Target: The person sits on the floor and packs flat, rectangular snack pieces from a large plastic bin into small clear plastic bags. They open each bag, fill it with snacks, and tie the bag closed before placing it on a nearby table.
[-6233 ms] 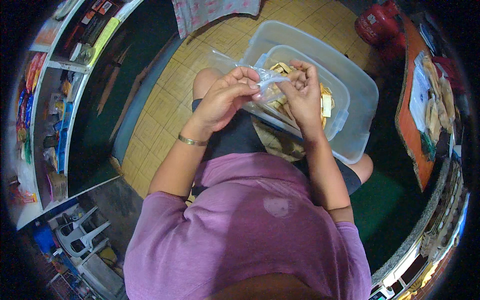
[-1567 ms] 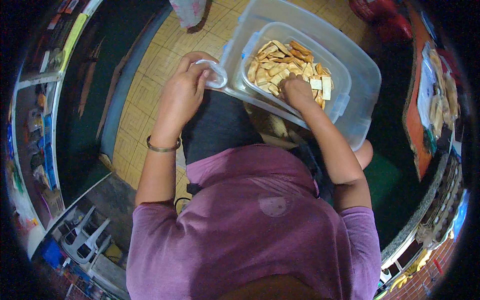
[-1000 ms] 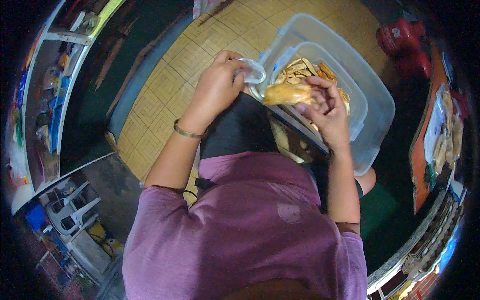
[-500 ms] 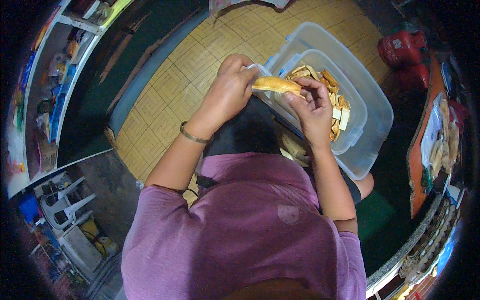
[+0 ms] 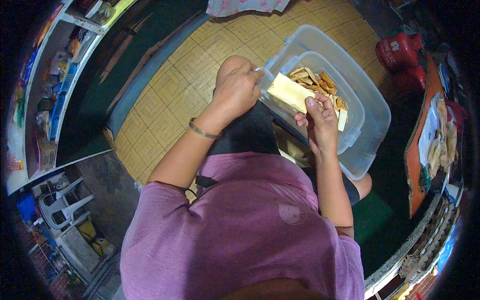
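Between the thumb and fingers of my right hand (image 5: pixel 322 120) is a pale yellow, oblong bread slice (image 5: pixel 290 93), its broad face turned up. It lies over the near left side of the tub. My left hand (image 5: pixel 237 87), closed, pinches the edge of a clear plastic bag (image 5: pixel 264 76) just left of the slice. What the bag contains is hard to make out. Several golden-brown bread pieces (image 5: pixel 312 78) lie heaped in a clear inner tub (image 5: pixel 357 120), which sits inside a larger clear plastic bin (image 5: pixel 379 117).
Red gas cylinders (image 5: pixel 400 51) stand at the far right, beside an orange-brown board (image 5: pixel 416 170). Yellow patterned floor tiles (image 5: pixel 170 95) spread ahead and to the left. Shelves with goods line the left, above a white plastic chair (image 5: pixel 57 207).
My right hand has moved slightly down and right, turning the bread slice from its brown crust edge to its pale face. My left hand has shifted a little right, apart from the slice.
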Action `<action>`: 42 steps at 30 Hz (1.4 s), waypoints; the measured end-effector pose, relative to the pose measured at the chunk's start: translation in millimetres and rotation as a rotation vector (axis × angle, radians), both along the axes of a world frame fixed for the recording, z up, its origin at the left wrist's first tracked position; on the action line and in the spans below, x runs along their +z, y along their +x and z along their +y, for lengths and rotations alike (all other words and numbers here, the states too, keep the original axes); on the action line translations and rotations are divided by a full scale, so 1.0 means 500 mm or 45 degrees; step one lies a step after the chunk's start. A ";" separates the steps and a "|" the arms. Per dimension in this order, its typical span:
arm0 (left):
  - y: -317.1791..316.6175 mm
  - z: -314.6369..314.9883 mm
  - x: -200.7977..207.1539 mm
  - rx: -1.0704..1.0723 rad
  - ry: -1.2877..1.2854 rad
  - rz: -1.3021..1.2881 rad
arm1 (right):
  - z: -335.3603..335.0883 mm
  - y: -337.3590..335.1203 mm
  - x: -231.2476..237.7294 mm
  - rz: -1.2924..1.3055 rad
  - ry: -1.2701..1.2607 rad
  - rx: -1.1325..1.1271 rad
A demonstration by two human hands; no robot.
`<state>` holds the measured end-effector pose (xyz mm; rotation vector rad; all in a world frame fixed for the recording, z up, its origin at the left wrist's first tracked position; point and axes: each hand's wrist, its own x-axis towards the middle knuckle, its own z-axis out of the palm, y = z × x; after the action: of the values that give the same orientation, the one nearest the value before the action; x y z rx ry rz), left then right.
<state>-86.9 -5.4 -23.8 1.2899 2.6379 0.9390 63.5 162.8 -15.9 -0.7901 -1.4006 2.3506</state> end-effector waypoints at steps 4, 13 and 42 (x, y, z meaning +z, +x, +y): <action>0.010 0.006 0.001 0.016 0.027 -0.056 | 0.007 0.007 0.004 -0.141 0.064 0.021; 0.019 0.007 -0.020 -0.091 0.121 0.018 | 0.027 0.011 -0.024 -0.181 -0.318 0.254; 0.082 0.012 -0.002 -0.094 0.231 -0.041 | -0.046 -0.060 -0.049 -0.119 0.235 0.083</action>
<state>-46.1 0.7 -24.8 1.3847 2.5116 1.2000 33.5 139.6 -40.3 -0.8222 -1.6773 2.2159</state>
